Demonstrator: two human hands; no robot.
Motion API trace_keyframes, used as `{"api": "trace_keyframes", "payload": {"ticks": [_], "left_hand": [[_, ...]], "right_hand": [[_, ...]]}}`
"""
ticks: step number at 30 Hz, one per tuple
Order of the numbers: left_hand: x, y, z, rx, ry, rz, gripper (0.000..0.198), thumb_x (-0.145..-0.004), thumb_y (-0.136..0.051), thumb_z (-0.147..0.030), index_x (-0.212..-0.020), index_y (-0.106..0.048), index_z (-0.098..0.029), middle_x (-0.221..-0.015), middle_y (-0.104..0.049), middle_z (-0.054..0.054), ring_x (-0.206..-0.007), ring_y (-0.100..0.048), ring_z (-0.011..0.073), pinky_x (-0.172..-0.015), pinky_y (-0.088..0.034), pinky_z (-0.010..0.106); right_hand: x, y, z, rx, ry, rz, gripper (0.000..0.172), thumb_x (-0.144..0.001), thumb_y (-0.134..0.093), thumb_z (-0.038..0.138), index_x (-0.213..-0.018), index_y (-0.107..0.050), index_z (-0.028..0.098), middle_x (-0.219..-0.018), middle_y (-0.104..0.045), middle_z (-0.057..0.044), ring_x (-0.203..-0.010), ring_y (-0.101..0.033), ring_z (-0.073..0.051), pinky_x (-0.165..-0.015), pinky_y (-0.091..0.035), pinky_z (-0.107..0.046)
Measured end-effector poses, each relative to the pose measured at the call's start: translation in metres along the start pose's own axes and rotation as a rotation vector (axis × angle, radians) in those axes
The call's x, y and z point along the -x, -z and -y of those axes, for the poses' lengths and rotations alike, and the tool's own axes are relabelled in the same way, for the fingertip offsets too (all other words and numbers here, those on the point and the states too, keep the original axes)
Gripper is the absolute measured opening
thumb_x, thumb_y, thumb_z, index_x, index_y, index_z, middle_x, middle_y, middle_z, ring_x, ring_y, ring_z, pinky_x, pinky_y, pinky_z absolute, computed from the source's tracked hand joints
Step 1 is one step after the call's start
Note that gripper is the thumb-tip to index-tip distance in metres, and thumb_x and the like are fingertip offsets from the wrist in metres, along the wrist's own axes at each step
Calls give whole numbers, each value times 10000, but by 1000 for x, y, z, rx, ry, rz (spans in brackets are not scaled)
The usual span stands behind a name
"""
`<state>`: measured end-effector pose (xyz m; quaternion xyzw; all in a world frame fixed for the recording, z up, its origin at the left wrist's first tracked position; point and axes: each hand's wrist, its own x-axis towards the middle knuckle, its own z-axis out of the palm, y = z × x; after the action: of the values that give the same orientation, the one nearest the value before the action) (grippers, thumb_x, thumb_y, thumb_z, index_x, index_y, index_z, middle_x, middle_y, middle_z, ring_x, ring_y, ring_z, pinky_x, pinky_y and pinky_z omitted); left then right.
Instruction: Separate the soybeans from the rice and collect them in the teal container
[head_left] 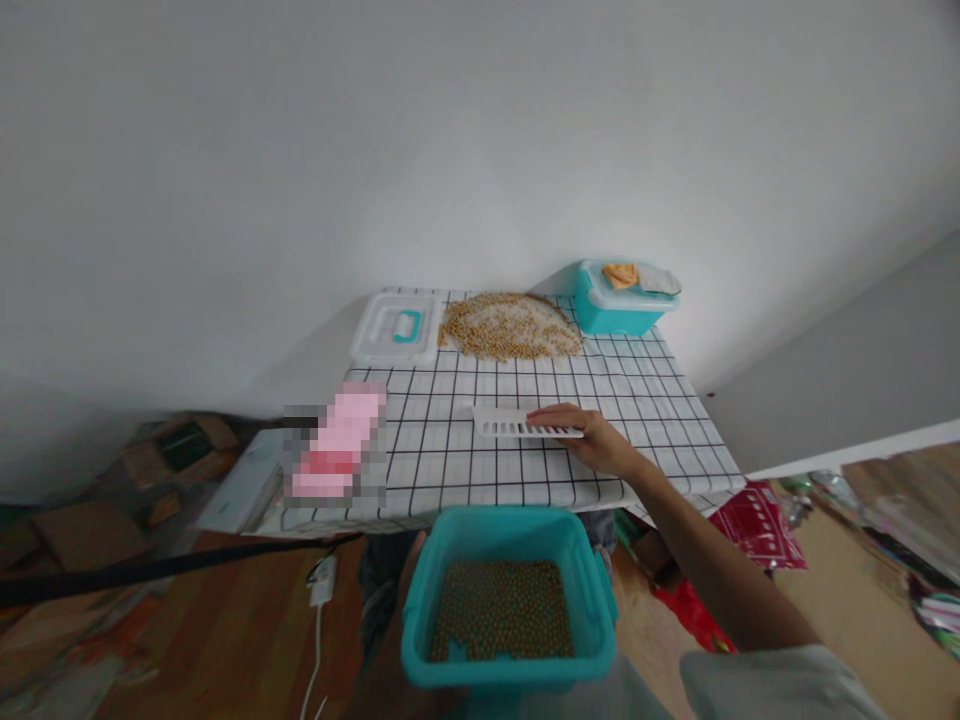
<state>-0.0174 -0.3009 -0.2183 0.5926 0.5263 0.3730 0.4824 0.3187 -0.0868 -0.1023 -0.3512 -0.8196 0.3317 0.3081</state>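
Observation:
In the head view my right hand point(596, 440) is closed on a white slotted plastic piece point(499, 422), held low over the front of the table. Close to my body is a teal bin point(510, 520) with a layer of small tan beans point(502, 605) on its bottom. My left hand point(412, 565) grips the bin's left side, mostly hidden by its wall. Farther back on the table lies a flat heap of tan beans mixed with whitish grains point(510, 325).
A black-and-white checked cloth point(442, 460) covers the table. Back left lies a clear lid point(379, 330) with a teal handle. A lidded teal box point(615, 318) stands back right with cloths point(622, 275) on top. A pink pixelated item point(341, 430) is front left. Behind rises a wall.

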Motion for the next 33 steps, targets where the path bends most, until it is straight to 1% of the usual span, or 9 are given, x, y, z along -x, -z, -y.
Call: {"api": "trace_keyframes", "payload": {"ticks": [3, 7, 8, 13, 15, 20, 25, 29, 33], "left_hand": [[-1, 0, 2, -38, -36, 0, 1334, -584, -806, -692, -1577, -23, -268, -1577, -307, 172, -1488, -198, 473, -1172, -343, 630], [-3, -2, 1, -85, -65, -38, 1321, -582, -834, -637, -1569, -20, -307, -1625, -173, 118, -1516, -28, 466, -1232, -106, 655], [-3, -3, 0, -88, -62, -41, 1304, -600, -826, -633, -1568, -15, -311, -1630, -151, 113, -1518, 0, 461, -1231, -87, 656], [-1, -7, 2, -68, -64, -34, 1339, -594, -816, -661, -1563, 39, -309, -1625, -148, 136, -1509, -71, 474, -1199, -265, 629], [0, -8, 0, -67, -66, -49, 1313, -604, -796, -692, -1565, 12, -310, -1627, -132, 133, -1510, -50, 476, -1210, -233, 614], [-4, -10, -20, -62, -83, -83, 1250, -627, -734, -760, -1570, -61, -292, -1645, -21, 98, -1507, 91, 465, -1237, -43, 571], [-8, -13, -33, -9, -74, -63, 1233, -640, -690, -797, -1568, -42, -308, -1645, -79, 109, -1522, -1, 442, -1228, -172, 582], [-7, -15, -31, 5, -59, -62, 1202, -652, -650, -825, -1564, -51, -318, -1646, -77, 98, -1521, 9, 441, -1245, -80, 570], [-6, -15, -31, 29, -48, -37, 1152, -708, -670, -756, -1560, -46, -294, -1581, -288, 145, -1500, -197, 429, -1204, -300, 556]], "right_hand": [[1, 0, 2, 2, -1, 7, 517, -940, -500, 78, -1334, -618, 392, -1340, -647, 16, -1282, -550, -168, -1120, -433, -431], [4, -2, 4, 7, -10, 8, 539, -921, -503, 53, -1324, -626, 391, -1343, -640, 13, -1282, -550, -172, -1126, -426, -438], [4, -2, 4, 8, -11, 10, 547, -916, -503, 48, -1326, -625, 389, -1344, -639, 11, -1281, -550, -173, -1126, -425, -439], [7, -2, 6, 10, -9, 18, 515, -927, -525, 88, -1330, -624, 395, -1341, -643, 2, -1275, -556, -193, -1116, -432, -455], [8, -2, 7, 11, -8, 16, 493, -939, -528, 111, -1327, -625, 400, -1340, -645, 1, -1270, -559, -198, -1116, -429, -465], [10, -4, 7, 12, 10, 8, 479, -958, -498, 128, -1341, -613, 393, -1339, -649, -1, -1275, -557, -201, -1104, -440, -483], [12, -4, 6, 21, 27, 9, 459, -968, -486, 140, -1344, -613, 371, -1331, -656, -4, -1271, -563, -192, -1110, -436, -473], [13, -3, 9, 19, 27, 6, 413, -988, -477, 184, -1339, -619, 349, -1321, -664, -12, -1250, -582, -184, -1104, -443, -459], [13, -1, 13, 5, 21, 16, 392, -998, -473, 217, -1341, -618, 338, -1311, -674, -10, -1237, -599, -179, -1095, -458, -445]]}}
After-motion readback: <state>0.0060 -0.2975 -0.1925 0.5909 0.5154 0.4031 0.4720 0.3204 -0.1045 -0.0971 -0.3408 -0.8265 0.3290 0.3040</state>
